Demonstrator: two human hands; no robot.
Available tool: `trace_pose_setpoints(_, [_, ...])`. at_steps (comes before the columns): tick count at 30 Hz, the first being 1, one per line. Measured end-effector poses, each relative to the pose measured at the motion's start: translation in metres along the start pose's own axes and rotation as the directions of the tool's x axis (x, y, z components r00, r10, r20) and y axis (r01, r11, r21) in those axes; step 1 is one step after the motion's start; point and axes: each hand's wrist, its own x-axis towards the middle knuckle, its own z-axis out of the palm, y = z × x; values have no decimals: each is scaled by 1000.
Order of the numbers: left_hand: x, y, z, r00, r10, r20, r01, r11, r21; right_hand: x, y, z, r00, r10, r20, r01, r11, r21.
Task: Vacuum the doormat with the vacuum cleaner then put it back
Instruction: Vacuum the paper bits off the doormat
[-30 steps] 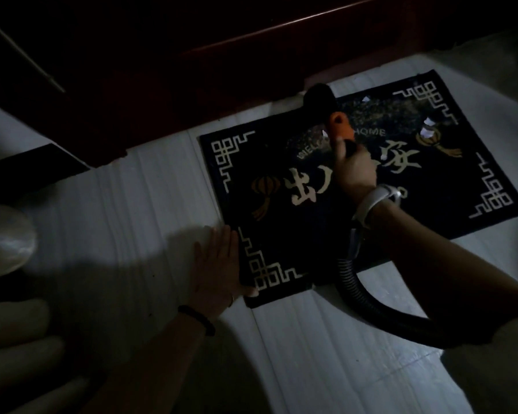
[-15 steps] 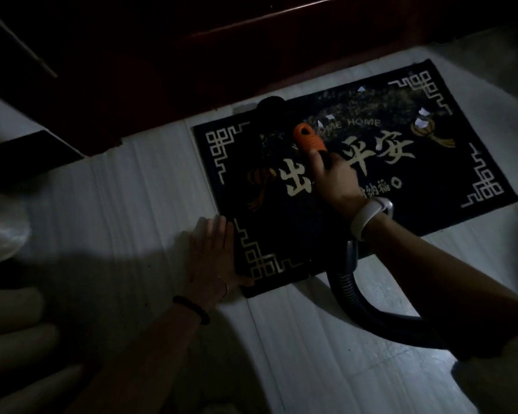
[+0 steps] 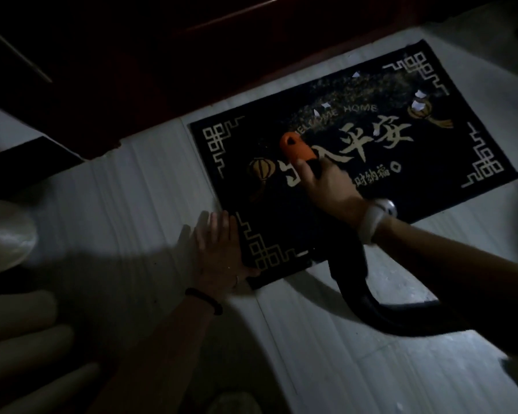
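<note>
Nearest us, bare white floor [image 3: 326, 339] runs L and R of the black hose [image 3: 353, 288], which curves off under our R arm. Our left hand [image 3: 219, 252] lies flat, fingers straight, pressing the doormat [image 3: 431, 180] at its near-L corner edge. Our right hand [image 3: 329, 186] has its fingers wrapped round the vacuum cleaner handle [image 3: 296, 147], orange tip over the mat's middle; nozzle too dark to see. About 5 white scraps [image 3: 507, 105] lie toward the far edge, by a dark door [image 3: 162, 70].
</note>
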Motion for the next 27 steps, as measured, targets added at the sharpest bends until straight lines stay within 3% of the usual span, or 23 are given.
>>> trace_pose_setpoints(5, [3,5,-3,996,-56,76,61,996,-58,-89,33,7,985,55,166,-71,993,93])
trace_pose_setpoints(9, [3,5,-4,996,-42,74,48,995,-84,-56,20,14,999,-21,26,20,1000,24])
trace_pose_setpoints(13, [1,4,-2,998,-46,34,46,999,-6,-14,1,17,997,-73,36,73,997,0])
trace_pose_setpoints(20, [2,6,-9,992,-69,107,66,997,32,-100,52,9,974,94,208,-125,982,143])
trace_pose_setpoints(23, [4,15,-14,985,-83,151,78,996,39,-97,51,-1,992,69,104,-86,982,170])
trace_pose_setpoints(27, [8,16,-13,985,-83,151,86,996,-13,-27,25,-15,994,-11,-109,26,991,135])
